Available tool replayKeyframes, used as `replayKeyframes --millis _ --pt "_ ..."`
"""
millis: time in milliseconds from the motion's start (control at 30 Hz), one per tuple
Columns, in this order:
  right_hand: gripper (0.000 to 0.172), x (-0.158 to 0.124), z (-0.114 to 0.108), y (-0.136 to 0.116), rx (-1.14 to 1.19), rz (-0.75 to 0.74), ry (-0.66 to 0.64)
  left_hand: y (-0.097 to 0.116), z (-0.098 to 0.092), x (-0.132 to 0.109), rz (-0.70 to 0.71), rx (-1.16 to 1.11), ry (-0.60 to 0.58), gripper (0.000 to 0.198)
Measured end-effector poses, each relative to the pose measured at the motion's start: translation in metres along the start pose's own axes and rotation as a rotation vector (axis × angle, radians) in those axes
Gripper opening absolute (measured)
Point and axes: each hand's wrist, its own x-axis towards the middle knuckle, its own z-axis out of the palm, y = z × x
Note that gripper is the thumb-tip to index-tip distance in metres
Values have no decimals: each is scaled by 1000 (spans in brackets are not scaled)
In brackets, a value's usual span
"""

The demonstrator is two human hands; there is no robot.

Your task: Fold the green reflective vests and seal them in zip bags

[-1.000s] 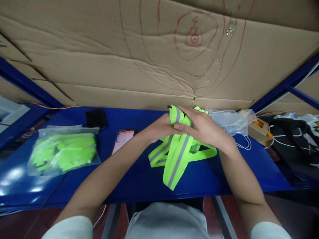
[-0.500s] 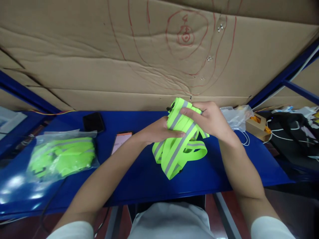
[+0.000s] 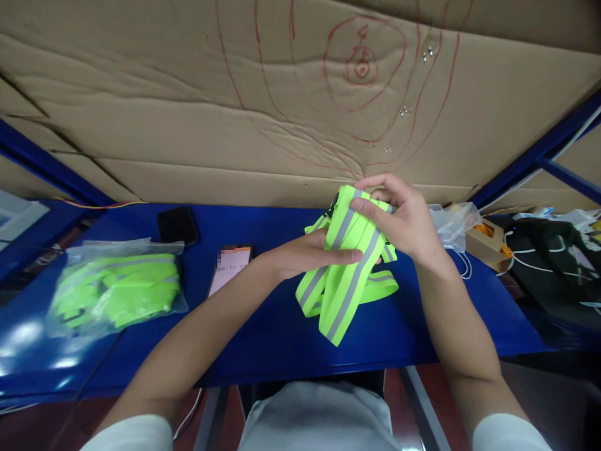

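A bundle of neon yellow-green reflective strap (image 3: 348,285) with a grey centre stripe is held above the blue table in both my hands. My left hand (image 3: 312,255) grips it from the left, thumb across the front of the folds and the other fingers mostly hidden behind. At the upper right, my right hand (image 3: 399,210) pinches the folded layers between thumb and fingers. Loose loops hang below the hands toward the tabletop. A small black piece, perhaps a buckle, shows at the bundle's upper left.
On the blue table (image 3: 263,338), a clear plastic bag (image 3: 117,291) of similar straps lies left. A black flat object (image 3: 177,226) and a lit phone (image 3: 230,269) are nearby. Clear plastic (image 3: 453,225), an open cardboard box (image 3: 488,244) and a black bag lie right. Cardboard (image 3: 188,144) stands behind.
The hanging loops have shifted and spread differently, with the front loop now hanging a little lower. My right fingers have risen along the bundle's top edge. The view has moved slightly.
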Motion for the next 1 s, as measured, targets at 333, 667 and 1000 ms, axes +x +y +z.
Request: replayKeyframes --millis 333,667,1000 --pt "36 -12 12 -8 -376 -196 82 -12 11 2 10 43 -8 27" --pt "39 2 3 3 49 14 -35 -9 0 3 -13 -24 30 39" --pt "36 -6 4 -5 -269 -199 -159 7 -2 -3 69 312 58 29"
